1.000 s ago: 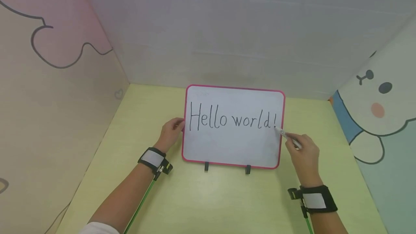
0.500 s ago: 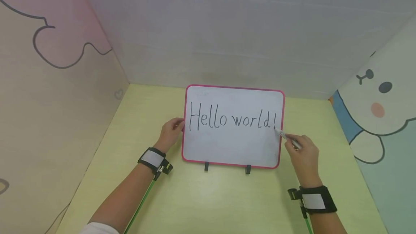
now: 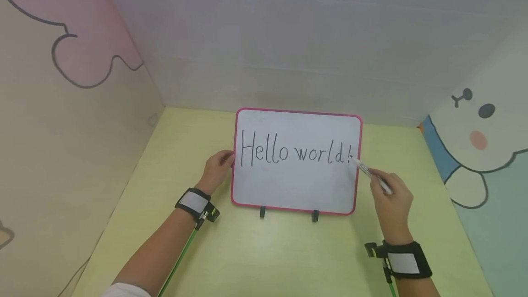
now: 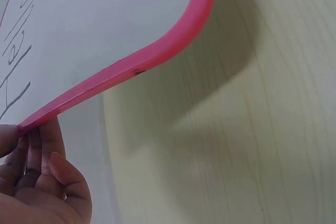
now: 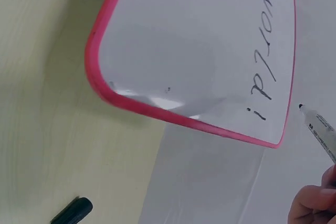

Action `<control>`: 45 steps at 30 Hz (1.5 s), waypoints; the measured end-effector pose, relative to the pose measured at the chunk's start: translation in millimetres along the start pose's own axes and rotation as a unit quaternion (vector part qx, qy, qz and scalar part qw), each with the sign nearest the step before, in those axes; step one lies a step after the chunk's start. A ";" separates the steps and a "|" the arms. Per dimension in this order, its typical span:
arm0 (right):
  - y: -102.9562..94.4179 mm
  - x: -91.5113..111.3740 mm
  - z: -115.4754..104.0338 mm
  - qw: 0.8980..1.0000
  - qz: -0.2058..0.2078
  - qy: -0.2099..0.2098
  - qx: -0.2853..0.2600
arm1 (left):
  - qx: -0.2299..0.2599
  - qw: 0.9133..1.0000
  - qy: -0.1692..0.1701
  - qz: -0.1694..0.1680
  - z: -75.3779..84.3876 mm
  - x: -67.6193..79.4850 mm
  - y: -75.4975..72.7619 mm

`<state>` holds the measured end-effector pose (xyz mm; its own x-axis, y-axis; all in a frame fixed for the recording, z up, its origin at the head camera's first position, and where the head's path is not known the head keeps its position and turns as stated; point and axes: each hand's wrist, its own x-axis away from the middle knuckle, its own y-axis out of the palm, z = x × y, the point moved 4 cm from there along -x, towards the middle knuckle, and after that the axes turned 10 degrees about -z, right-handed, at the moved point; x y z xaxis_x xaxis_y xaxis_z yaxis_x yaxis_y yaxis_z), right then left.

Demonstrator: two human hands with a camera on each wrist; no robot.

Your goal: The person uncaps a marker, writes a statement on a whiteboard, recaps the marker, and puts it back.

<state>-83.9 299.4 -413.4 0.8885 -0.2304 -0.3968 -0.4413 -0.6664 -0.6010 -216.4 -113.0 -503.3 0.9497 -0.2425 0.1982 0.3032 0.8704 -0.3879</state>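
Observation:
A whiteboard [image 3: 294, 187] with a pink frame stands on the table, handwritten with "Hello world!" in dark ink. My left hand [image 3: 216, 168] grips its left edge; the left wrist view has the thumb in front of the frame and fingers [image 4: 50, 137] behind it. In my right hand [image 3: 392, 200] is a white marker [image 3: 373, 175], uncapped and pinched between thumb and fingers. From the head its dark tip overlaps the board just right of the exclamation mark. In the right wrist view, the marker tip shows off the writing, past the board's edge.
Two black feet [image 3: 262, 212] stick out under the board's lower edge. A dark, round-ended object [image 5: 73, 211] lies on the pale wood-grain table [image 3: 264, 260] in the right wrist view. Behind rises a pale wall [image 3: 288, 35], with cartoon-painted panels at both sides.
The right hand has shifted slightly right and back, drawing the marker tip away from the exclamation mark's dot. The left hand keeps its hold on the board.

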 end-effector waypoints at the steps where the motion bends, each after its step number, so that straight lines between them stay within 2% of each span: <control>1: -0.3 0.5 -2.0 1.000 -0.002 0.008 -0.011 | 0.000 1.000 -0.001 0.002 -0.2 0.1 -0.4; 6: -2.2 3.1 -12.4 0.995 -0.031 0.078 -0.062 | -0.001 1.000 -0.001 0.003 -1.6 0.3 -0.5; 9: -4.0 4.1 -18.2 0.984 -0.055 0.119 -0.122 | -0.001 1.000 0.001 0.003 -1.4 -0.1 -0.6; 13: -4.0 4.2 -26.7 0.953 -0.080 0.167 -0.241 | -0.004 1.000 0.002 0.003 -0.9 0.3 -1.5; 16: -0.7 3.9 -36.9 0.919 -0.108 0.169 -0.339 | 0.001 1.000 -0.005 0.000 -0.4 2.3 -3.1; 20: 8.9 5.4 -49.1 0.877 -0.158 0.160 -0.424 | 0.008 1.000 -0.017 -0.007 0.3 6.0 -6.9; 21: 11.7 6.4 -50.8 0.870 -0.166 0.159 -0.435 | 0.006 1.000 -0.018 -0.008 0.5 6.9 -8.2; 23: 18.2 8.9 -53.7 0.863 -0.183 0.154 -0.445 | 0.000 1.000 -0.014 -0.005 1.1 9.1 -12.0; 26: 29.1 12.9 -59.4 0.848 -0.209 0.130 -0.469 | -0.021 0.999 0.009 0.025 3.6 15.1 -20.8; 29: 40.0 16.9 -68.5 0.835 -0.233 0.116 -0.484 | -0.029 0.995 0.056 0.081 15.0 27.1 -29.6; 30: 43.4 18.3 -72.1 0.834 -0.240 0.116 -0.482 | -0.027 0.991 0.079 0.100 21.7 32.2 -31.7; 31: 46.7 20.1 -76.0 0.838 -0.249 0.120 -0.470 | -0.022 0.988 0.101 0.112 30.2 37.9 -32.8; 33: 52.8 24.1 -84.4 0.845 -0.265 0.126 -0.446 | -0.015 0.982 0.151 0.114 52.0 50.2 -31.8; 34: 55.5 26.1 -89.0 0.848 -0.273 0.124 -0.436 | -0.017 0.979 0.174 0.101 64.5 56.6 -29.1; 36: 60.4 29.8 -98.3 0.854 -0.285 0.127 -0.417 | -0.023 0.975 0.215 0.049 88.6 68.1 -19.5; 37: 62.8 31.6 -103.2 0.853 -0.293 0.123 -0.414 | -0.028 0.973 0.230 0.013 100.1 74.0 -12.9; 39: 67.8 34.2 -112.9 0.845 -0.303 0.115 -0.426 | -0.032 0.965 0.253 -0.069 119.3 85.1 2.2; 42: 75.0 37.1 -125.4 0.832 -0.318 0.101 -0.443 | -0.020 0.946 0.261 -0.190 136.4 98.5 26.4; 45: 80.3 40.0 -135.1 0.822 -0.332 0.073 -0.458 | 0.000 0.931 0.249 -0.267 145.3 109.0 44.3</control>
<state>-66.8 140.9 -383.8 0.9305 0.3605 -0.0642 0.3662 -0.9185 0.1490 -110.8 -38.6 -368.1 0.5821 -0.8093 -0.0783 0.7426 0.5684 -0.3542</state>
